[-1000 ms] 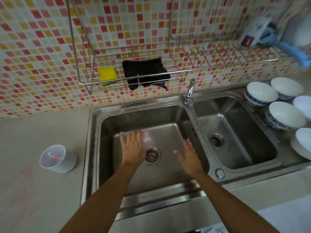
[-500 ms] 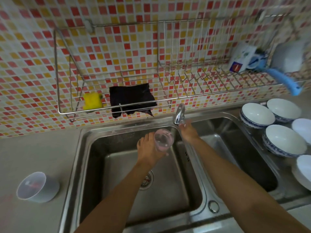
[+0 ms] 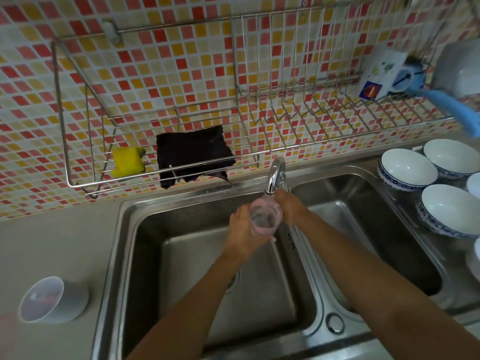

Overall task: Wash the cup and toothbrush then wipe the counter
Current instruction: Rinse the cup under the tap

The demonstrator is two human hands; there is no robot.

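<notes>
- My left hand (image 3: 245,229) is wrapped around a clear pinkish cup (image 3: 265,216) at the centre of the frame, mouth tilted toward the camera, just under the tap (image 3: 274,175).
- My right hand (image 3: 289,206) reaches in beside the cup at the tap's base; I cannot tell whether its fingers are closed on anything.
- Both hands are over the left basin of the sink (image 3: 166,255).
- At lower left, a white cup (image 3: 54,300) lies on its side on the counter (image 3: 52,242).
- A dark cloth (image 3: 193,154) and yellow sponge (image 3: 127,161) sit on the wire rack (image 3: 78,185) above.

The right hand (image 3: 291,209) hides the tap's handle; the left arm covers most of the drain (image 3: 233,280); bowls (image 3: 476,253) run off the right edge.
</notes>
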